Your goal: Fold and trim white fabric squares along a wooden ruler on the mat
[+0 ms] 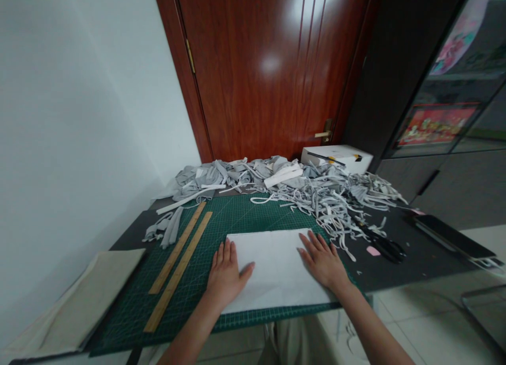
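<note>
A white rectangular piece, fabric or paper point(272, 270), lies flat on the green cutting mat point(237, 212) near the table's front edge. On its left side rests my left hand point(227, 275), palm down, fingers stretched out and thumb spread. My right hand point(324, 262) lies flat over the piece's right side, its fingers spread towards the upper right corner. Neither hand grips anything. Two wooden rulers point(179, 270) lie side by side on the mat, left of my left hand.
Grey fabric scraps and strips point(324, 191) are heaped along the back. Behind them stands a white box point(340, 157). Black scissors point(385, 246) and a pink piece point(372, 250) lie right, near a dark flat device point(454, 236). Folded beige fabric point(98, 286) sits at left.
</note>
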### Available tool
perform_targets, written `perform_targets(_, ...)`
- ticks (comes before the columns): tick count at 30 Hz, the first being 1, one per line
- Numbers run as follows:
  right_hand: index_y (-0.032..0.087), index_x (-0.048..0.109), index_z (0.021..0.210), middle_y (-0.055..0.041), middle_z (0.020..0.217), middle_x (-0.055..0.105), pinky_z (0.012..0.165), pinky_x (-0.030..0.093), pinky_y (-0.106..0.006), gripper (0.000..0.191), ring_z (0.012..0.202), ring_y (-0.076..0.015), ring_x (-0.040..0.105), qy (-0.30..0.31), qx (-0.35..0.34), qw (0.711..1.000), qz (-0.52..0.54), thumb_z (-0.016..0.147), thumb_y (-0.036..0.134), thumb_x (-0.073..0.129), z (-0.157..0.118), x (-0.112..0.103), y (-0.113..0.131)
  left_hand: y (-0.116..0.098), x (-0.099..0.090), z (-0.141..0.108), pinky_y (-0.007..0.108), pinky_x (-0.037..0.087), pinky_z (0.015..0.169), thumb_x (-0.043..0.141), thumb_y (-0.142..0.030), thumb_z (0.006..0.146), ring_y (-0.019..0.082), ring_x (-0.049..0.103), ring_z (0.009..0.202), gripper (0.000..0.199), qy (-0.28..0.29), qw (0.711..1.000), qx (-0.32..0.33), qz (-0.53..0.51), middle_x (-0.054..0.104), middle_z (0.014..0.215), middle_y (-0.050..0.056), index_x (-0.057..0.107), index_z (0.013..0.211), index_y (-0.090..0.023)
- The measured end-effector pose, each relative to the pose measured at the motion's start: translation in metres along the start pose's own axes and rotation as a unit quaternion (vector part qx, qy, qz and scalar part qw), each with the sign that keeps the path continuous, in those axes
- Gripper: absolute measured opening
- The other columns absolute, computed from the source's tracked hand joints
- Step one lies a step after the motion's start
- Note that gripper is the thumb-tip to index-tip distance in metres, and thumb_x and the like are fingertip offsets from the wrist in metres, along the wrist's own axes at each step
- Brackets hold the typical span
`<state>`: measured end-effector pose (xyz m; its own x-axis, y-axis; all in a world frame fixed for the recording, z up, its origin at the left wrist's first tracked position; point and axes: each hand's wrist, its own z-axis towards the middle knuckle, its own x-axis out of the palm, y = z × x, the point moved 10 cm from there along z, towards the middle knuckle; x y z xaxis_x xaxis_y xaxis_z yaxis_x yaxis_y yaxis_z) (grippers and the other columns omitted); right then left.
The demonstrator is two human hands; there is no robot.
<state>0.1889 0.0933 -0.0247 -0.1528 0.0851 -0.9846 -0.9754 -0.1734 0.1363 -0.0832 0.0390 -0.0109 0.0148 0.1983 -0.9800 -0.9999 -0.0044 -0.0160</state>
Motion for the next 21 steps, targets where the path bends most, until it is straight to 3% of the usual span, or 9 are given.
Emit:
perform_targets(4,0.034,0.026,0.144,-0.0012,0.152,0.025,0.108,0.019,-0.055,0.054,0.139,-0.0272,0.020,0.004,0.002,1.000,0.006,0.094,0.053,0.024,-0.001,-0.002,0.005,-0.004,-0.013,-0.004,0.058,0.020,0.107,0.029,-0.063,0.086,0.037,0.024,0.137,0.082,0.009,0.999,-0.008,0.030,0.029,0.146,0.023,0.035,0.139,-0.001)
perform_targets(8,0.032,0.029,0.144,-0.0035,0.151,0.029,0.108,0.014,-0.058,0.053,0.138,-0.0289,0.022,-0.015,-0.009,1.000,-0.013,0.094,0.051,0.026,-0.002,-0.006,0.008,-0.016,-0.032,-0.008,0.057,0.016,0.110,0.035,-0.040,0.090,0.035,0.017,0.139,0.056,-0.058,0.997,-0.003,0.056,0.032,0.147,0.016,0.044,0.136,-0.009)
perform_targets(9,0.031,0.029,0.143,-0.0045,0.150,0.030,0.107,0.013,-0.059,0.053,0.138,-0.0294,0.023,-0.021,-0.011,0.999,-0.022,0.094,0.050,0.027,-0.003,-0.008,0.008,-0.023,-0.031,-0.009,0.053,0.019,0.111,0.037,-0.029,0.089,0.032,0.018,0.139,0.051,-0.056,0.997,0.021,0.047,0.031,0.148,0.013,0.042,0.138,-0.013)
perform_targets(11,0.031,0.033,0.142,-0.0061,0.149,0.033,0.107,0.012,-0.061,0.051,0.138,-0.0313,0.023,-0.033,-0.007,0.999,-0.041,0.094,0.049,0.029,-0.004,-0.013,0.009,-0.040,-0.020,-0.009,0.043,0.026,0.111,0.037,-0.008,0.081,0.024,0.024,0.138,0.060,-0.021,0.996,0.085,0.009,0.032,0.149,0.006,0.038,0.140,-0.019)
perform_targets(13,0.030,0.038,0.140,-0.0078,0.149,0.033,0.106,0.011,-0.061,0.047,0.138,-0.0330,0.022,-0.054,0.008,0.997,-0.061,0.094,0.041,0.033,-0.006,-0.021,0.015,-0.049,-0.009,-0.010,0.037,0.030,0.110,0.034,-0.001,0.078,0.018,0.029,0.136,0.066,0.024,0.991,0.124,-0.032,0.035,0.148,0.004,0.038,0.140,-0.021)
perform_targets(15,0.026,0.040,0.140,-0.0097,0.150,0.030,0.108,0.011,-0.058,0.048,0.139,-0.0325,0.019,-0.076,0.020,0.994,-0.071,0.092,0.026,0.036,-0.010,-0.030,0.032,-0.049,-0.005,-0.011,0.041,0.029,0.110,0.033,-0.010,0.086,0.018,0.029,0.136,0.055,0.038,0.991,0.120,-0.051,0.034,0.148,0.004,0.039,0.139,-0.021)
perform_targets(17,0.020,0.035,0.142,-0.0109,0.151,0.024,0.110,0.010,-0.052,0.055,0.140,-0.0298,0.015,-0.077,-0.001,0.996,-0.051,0.088,0.015,0.037,-0.014,-0.030,0.064,-0.048,-0.008,-0.013,0.050,0.024,0.110,0.033,-0.031,0.092,0.023,0.024,0.138,0.050,0.031,0.992,0.107,-0.052,0.028,0.150,0.004,0.036,0.141,-0.023)
perform_targets(19,0.019,0.031,0.144,-0.0095,0.152,0.023,0.111,0.011,-0.049,0.058,0.141,-0.0293,0.013,-0.040,-0.064,0.997,0.013,0.087,0.020,0.041,-0.018,-0.019,0.106,-0.050,-0.011,-0.017,0.057,0.020,0.109,0.039,-0.045,0.089,0.029,0.019,0.140,0.058,0.032,0.993,0.103,-0.043,0.022,0.152,0.003,0.031,0.143,-0.026)
perform_targets(21,0.024,0.032,0.144,-0.0064,0.152,0.024,0.111,0.011,-0.047,0.055,0.141,-0.0275,0.014,-0.015,-0.099,0.993,0.068,0.089,0.022,0.039,-0.024,-0.011,0.135,-0.051,-0.012,-0.020,0.059,0.018,0.108,0.045,-0.046,0.085,0.032,0.015,0.140,0.063,0.046,0.993,0.100,-0.033,0.019,0.153,0.003,0.030,0.143,-0.029)
